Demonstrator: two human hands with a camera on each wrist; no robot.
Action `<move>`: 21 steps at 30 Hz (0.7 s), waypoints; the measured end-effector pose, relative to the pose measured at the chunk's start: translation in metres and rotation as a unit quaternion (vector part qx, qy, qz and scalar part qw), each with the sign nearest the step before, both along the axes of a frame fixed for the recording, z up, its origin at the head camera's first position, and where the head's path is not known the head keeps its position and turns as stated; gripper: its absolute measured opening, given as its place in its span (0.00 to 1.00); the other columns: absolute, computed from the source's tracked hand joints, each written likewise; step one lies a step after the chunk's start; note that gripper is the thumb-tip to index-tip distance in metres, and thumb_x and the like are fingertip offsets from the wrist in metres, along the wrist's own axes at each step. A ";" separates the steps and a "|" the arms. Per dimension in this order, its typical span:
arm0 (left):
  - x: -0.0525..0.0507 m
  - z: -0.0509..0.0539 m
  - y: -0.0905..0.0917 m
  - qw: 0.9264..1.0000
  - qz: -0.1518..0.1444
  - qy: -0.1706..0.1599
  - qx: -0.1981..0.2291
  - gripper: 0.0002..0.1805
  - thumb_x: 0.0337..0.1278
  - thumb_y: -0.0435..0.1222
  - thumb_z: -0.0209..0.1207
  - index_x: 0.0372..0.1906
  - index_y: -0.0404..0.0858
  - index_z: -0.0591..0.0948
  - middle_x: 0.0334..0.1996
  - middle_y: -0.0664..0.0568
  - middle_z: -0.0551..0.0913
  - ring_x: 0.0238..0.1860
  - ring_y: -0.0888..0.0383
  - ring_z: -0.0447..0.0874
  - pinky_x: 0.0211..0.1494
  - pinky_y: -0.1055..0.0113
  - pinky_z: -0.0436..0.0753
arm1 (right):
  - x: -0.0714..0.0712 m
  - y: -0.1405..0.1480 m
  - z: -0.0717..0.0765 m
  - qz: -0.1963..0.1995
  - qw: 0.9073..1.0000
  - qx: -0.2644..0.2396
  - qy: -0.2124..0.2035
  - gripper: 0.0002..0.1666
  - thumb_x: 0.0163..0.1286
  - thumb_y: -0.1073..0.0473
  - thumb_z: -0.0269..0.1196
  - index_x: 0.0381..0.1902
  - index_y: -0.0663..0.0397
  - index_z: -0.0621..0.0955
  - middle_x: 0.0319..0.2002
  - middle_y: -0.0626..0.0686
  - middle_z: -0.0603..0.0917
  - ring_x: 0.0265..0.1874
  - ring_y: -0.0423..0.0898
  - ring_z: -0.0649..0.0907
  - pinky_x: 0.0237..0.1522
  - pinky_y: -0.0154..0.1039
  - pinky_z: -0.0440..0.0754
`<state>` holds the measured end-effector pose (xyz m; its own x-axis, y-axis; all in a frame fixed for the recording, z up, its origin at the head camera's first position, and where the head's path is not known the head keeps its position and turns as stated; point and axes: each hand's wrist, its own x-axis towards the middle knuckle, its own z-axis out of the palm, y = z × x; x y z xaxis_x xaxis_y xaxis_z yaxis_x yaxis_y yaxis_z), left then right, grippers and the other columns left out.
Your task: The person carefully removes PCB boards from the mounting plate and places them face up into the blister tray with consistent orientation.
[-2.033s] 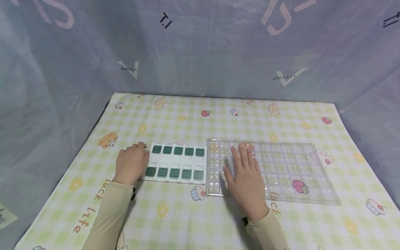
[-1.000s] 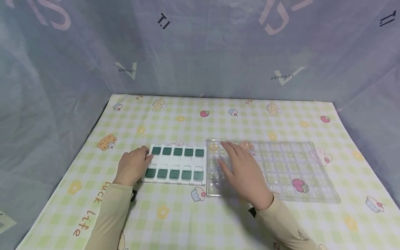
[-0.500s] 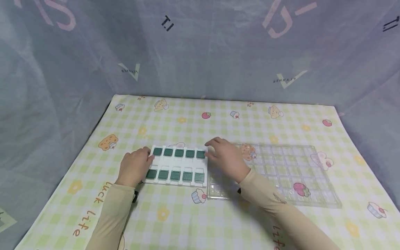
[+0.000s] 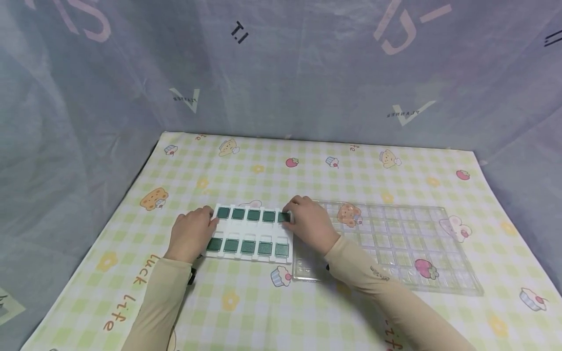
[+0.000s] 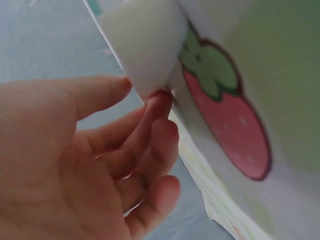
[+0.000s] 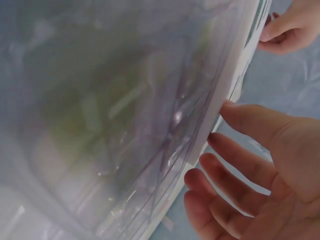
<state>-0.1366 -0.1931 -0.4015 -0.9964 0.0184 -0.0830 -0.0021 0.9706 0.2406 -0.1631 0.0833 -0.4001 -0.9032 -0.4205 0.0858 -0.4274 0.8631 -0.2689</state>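
Observation:
A white tray [image 4: 252, 231] lies on the table with two rows of small square green chips with fine edge contacts, such as this chip [image 4: 248, 247]. My left hand [image 4: 190, 235] pinches the tray's left edge between thumb and index finger; in the left wrist view its other fingers curl loosely below. My right hand [image 4: 311, 222] is over the tray's far right corner, thumb and index finger on either side of the corner chip [image 4: 284, 217]. Whether they pinch it cannot be seen. Under that hand and forearm lies a clear plastic tray [image 4: 404, 226] divided into many compartments.
The table has a green-and-white checked cloth [image 4: 259, 312] with printed cartoons. The clear tray butts up against the white tray's right side. Bluish-grey fabric [image 4: 298, 73] hangs behind the table and at both sides.
My right hand has moved left from above the clear tray to the white tray's far right chip, its fingers drawing together. The left hand has stayed at the white tray's left edge.

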 end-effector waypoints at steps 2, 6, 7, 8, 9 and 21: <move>0.000 0.000 0.000 1.000 -0.001 0.002 0.000 0.19 0.75 0.41 0.55 0.55 0.28 0.80 0.45 0.36 0.87 0.45 0.40 0.86 0.51 0.46 0.77 | 0.000 0.000 -0.001 -0.001 1.000 -0.001 0.001 0.20 0.62 0.52 0.75 0.50 0.53 0.87 0.51 0.53 0.87 0.48 0.50 0.85 0.51 0.46 0.85; 0.001 0.001 0.001 1.000 -0.001 0.004 -0.001 0.18 0.74 0.41 0.56 0.54 0.28 0.80 0.44 0.37 0.87 0.44 0.41 0.85 0.50 0.46 0.76 | -0.001 -0.001 -0.001 -0.001 1.000 -0.004 0.002 0.20 0.62 0.53 0.75 0.51 0.53 0.87 0.50 0.53 0.87 0.48 0.50 0.85 0.50 0.45 0.85; 0.001 0.001 0.000 1.000 -0.001 0.003 -0.001 0.18 0.74 0.41 0.56 0.54 0.28 0.80 0.44 0.37 0.87 0.44 0.41 0.85 0.50 0.47 0.76 | -0.001 -0.001 -0.001 0.000 1.000 -0.004 0.002 0.20 0.62 0.53 0.75 0.51 0.53 0.87 0.50 0.53 0.87 0.47 0.50 0.85 0.50 0.45 0.85; 0.000 0.001 0.000 1.000 -0.001 0.003 0.000 0.18 0.74 0.41 0.56 0.54 0.28 0.80 0.44 0.37 0.87 0.44 0.41 0.85 0.50 0.47 0.76 | -0.001 -0.001 -0.001 0.001 1.000 -0.004 0.002 0.19 0.62 0.54 0.75 0.50 0.53 0.88 0.50 0.53 0.87 0.47 0.50 0.84 0.49 0.45 0.85; 0.000 0.001 0.000 1.000 0.000 0.002 0.000 0.19 0.74 0.41 0.56 0.54 0.29 0.80 0.44 0.37 0.87 0.44 0.41 0.85 0.50 0.47 0.76 | -0.002 -0.001 -0.001 0.001 1.000 -0.004 0.003 0.19 0.62 0.54 0.75 0.49 0.53 0.88 0.49 0.53 0.87 0.46 0.49 0.84 0.48 0.45 0.85; 0.001 0.000 0.000 1.000 -0.003 0.007 0.003 0.18 0.74 0.41 0.56 0.54 0.28 0.80 0.45 0.37 0.87 0.44 0.41 0.85 0.51 0.46 0.76 | -0.003 -0.001 0.000 0.001 1.000 0.000 0.001 0.17 0.61 0.54 0.76 0.46 0.52 0.89 0.48 0.52 0.86 0.44 0.48 0.82 0.44 0.44 0.84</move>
